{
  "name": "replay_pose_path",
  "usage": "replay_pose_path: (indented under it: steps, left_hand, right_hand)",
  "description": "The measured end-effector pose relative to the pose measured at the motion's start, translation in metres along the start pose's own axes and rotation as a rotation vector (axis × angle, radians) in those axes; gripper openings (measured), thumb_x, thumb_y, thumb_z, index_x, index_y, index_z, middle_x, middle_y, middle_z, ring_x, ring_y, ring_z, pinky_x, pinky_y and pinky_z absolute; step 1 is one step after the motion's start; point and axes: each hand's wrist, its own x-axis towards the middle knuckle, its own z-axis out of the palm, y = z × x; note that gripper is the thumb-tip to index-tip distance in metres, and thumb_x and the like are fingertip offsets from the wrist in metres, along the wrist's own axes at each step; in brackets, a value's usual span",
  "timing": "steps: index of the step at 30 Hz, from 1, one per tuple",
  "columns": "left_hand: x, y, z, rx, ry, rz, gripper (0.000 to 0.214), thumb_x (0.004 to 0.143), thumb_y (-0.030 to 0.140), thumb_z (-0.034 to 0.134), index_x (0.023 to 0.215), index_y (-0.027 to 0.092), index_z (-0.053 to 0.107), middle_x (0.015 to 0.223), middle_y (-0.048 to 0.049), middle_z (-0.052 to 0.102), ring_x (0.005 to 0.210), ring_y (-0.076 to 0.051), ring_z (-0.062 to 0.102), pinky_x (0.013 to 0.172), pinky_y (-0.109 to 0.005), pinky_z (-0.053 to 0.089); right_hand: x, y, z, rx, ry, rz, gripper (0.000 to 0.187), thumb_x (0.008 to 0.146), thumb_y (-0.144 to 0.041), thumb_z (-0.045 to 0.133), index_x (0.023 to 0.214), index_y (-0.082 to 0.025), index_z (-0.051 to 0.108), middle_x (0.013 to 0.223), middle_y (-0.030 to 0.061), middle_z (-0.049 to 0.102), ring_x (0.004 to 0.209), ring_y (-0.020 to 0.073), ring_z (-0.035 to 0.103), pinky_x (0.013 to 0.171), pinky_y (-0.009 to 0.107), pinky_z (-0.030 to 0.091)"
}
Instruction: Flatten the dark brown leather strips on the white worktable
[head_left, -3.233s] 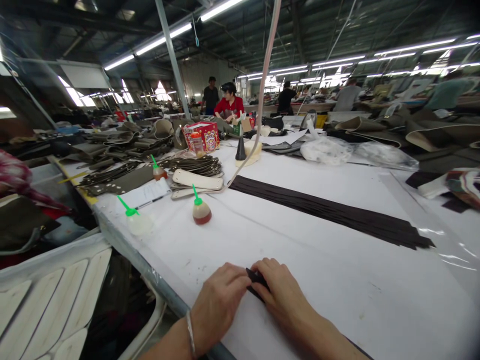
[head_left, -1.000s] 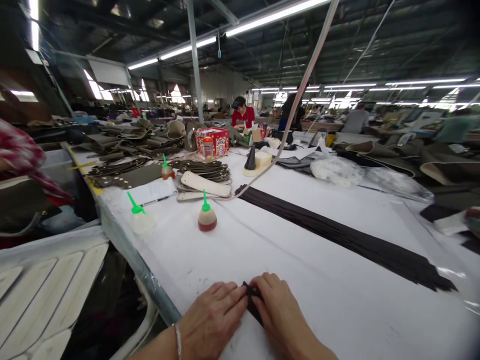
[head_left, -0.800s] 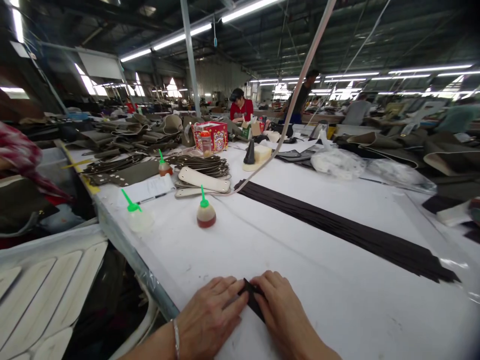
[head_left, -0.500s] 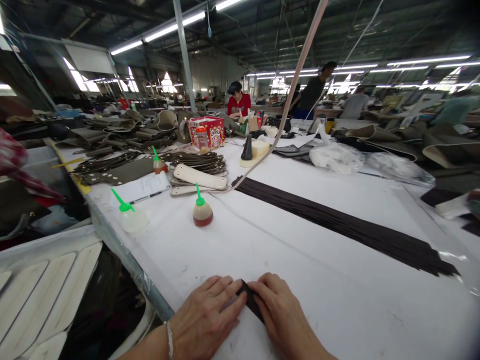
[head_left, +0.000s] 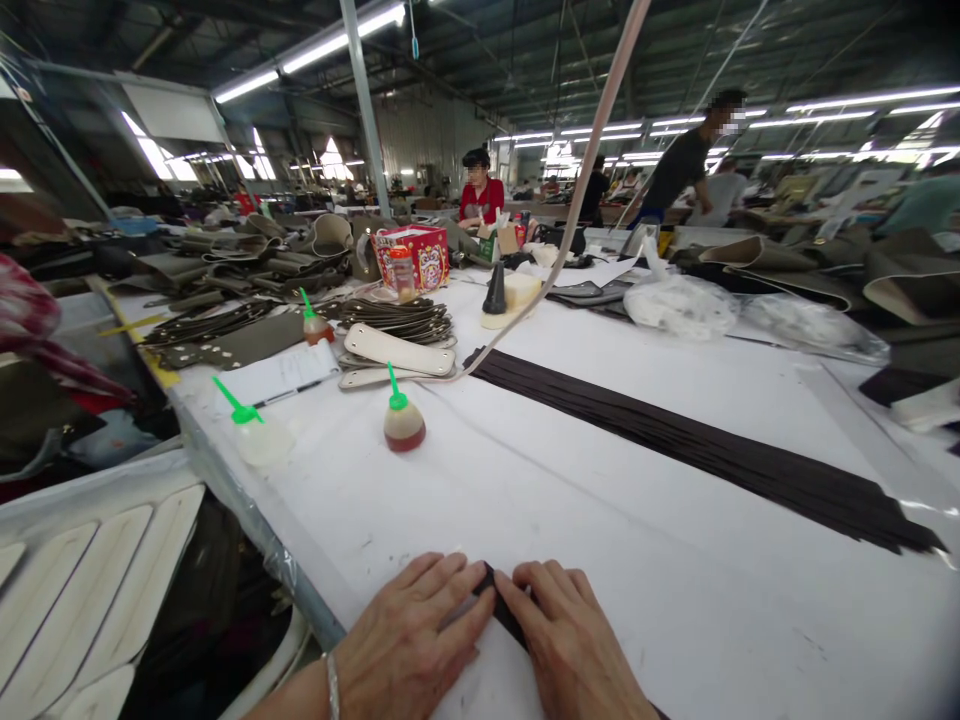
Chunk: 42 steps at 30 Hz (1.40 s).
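Left hand [head_left: 416, 640] and right hand [head_left: 574, 645] lie flat, fingers together, pressing a dark strip [head_left: 501, 608] at the worktop's [head_left: 600, 480] near edge; hands mostly hide it.

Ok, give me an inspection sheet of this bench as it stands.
surface: white table under clear film, a few small marks.
job's things: short dark strip flat at the near edge; long row of dark strips across the middle.
clutter: green-capped squeeze bottles, cream pads, red box, plastic bags.
grips: left hand and right hand lie flat, fingertips on the short dark strip from both sides.
cables: one pale hose hangs from above down to the table.
surroundings: factory hall, strip lights; person in red top at the far end, others beyond.
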Motion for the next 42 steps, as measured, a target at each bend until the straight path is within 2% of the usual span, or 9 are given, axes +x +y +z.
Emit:
replay_pose_path:
  steps: [7,14,20,26,30,35,39,42]
  left_hand:
    - [-0.002,0.001,0.000,-0.015,-0.018,-0.022,0.033,0.097,0.026,0.044,0.128,0.017,0.053,0.129,-0.0057,0.059,0.117,-0.023,0.054,0.097,-0.038,0.046]
    - [-0.004,-0.001,0.002,-0.022,-0.047,-0.044,0.034,0.097,0.028,0.044,0.130,0.021,0.052,0.130,-0.0038,0.058,0.116,-0.024,0.054,0.096,-0.040,0.047]
    - [-0.007,-0.001,0.001,-0.052,-0.003,-0.128,0.036,0.095,0.033,0.050,0.130,0.027,0.052,0.131,-0.0084,0.056,0.118,-0.025,0.052,0.096,-0.042,0.048]
    - [-0.009,0.000,0.003,-0.065,-0.001,-0.158,0.038,0.091,0.028,0.054,0.130,0.026,0.052,0.134,-0.0104,0.051,0.120,-0.027,0.049,0.096,-0.043,0.048]
    - [-0.006,0.001,0.000,-0.095,-0.011,-0.113,0.038,0.092,0.021,0.051,0.129,0.022,0.052,0.135,-0.0065,0.051,0.124,-0.025,0.045,0.100,-0.041,0.045]
    - [0.001,0.002,-0.002,-0.119,-0.081,-0.062,0.035,0.094,0.014,0.043,0.127,0.018,0.051,0.139,-0.0003,0.050,0.126,-0.023,0.043,0.104,-0.038,0.040]
    - [0.005,0.002,-0.004,-0.139,-0.128,-0.039,0.037,0.092,0.009,0.041,0.126,0.018,0.051,0.138,-0.0001,0.051,0.125,-0.022,0.045,0.104,-0.037,0.040]
    - [0.008,0.001,-0.007,-0.170,-0.127,-0.046,0.038,0.089,0.008,0.043,0.125,0.019,0.051,0.136,-0.0011,0.054,0.123,-0.021,0.046,0.104,-0.037,0.039]
  right_hand:
    - [0.003,0.001,-0.004,-0.038,-0.017,-0.012,0.052,0.074,0.004,0.048,0.121,-0.016,0.054,0.092,0.0029,0.058,0.082,0.0191,0.049,0.075,0.034,0.029]
    - [0.006,0.002,-0.006,-0.110,-0.035,-0.043,0.050,0.071,-0.001,0.055,0.117,-0.019,0.056,0.090,0.0001,0.060,0.078,0.0180,0.050,0.072,0.035,0.028]
    - [0.003,0.001,-0.008,-0.167,-0.104,-0.033,0.053,0.073,-0.004,0.056,0.124,-0.020,0.052,0.096,0.0007,0.062,0.084,0.0206,0.050,0.077,0.039,0.028]
    - [0.004,0.002,-0.006,-0.188,-0.142,-0.041,0.060,0.070,-0.004,0.055,0.127,-0.021,0.049,0.097,0.0011,0.062,0.083,0.0218,0.049,0.076,0.041,0.028]
    - [0.008,0.000,-0.007,-0.178,-0.164,-0.031,0.059,0.067,-0.003,0.053,0.123,-0.021,0.051,0.094,0.0010,0.061,0.080,0.0220,0.048,0.074,0.041,0.027]
    - [0.008,-0.001,-0.009,-0.154,-0.176,0.074,0.052,0.076,0.000,0.049,0.126,-0.014,0.045,0.098,0.0062,0.059,0.085,0.0241,0.049,0.077,0.040,0.030]
    - [0.003,0.000,-0.012,-0.149,-0.204,0.132,0.034,0.080,0.000,0.052,0.109,-0.016,0.052,0.093,0.0055,0.057,0.084,0.0241,0.049,0.075,0.038,0.033]
    - [-0.002,0.001,-0.014,-0.126,-0.233,0.118,0.028,0.080,0.005,0.053,0.094,-0.019,0.055,0.088,0.0033,0.055,0.080,0.0226,0.048,0.074,0.035,0.035]
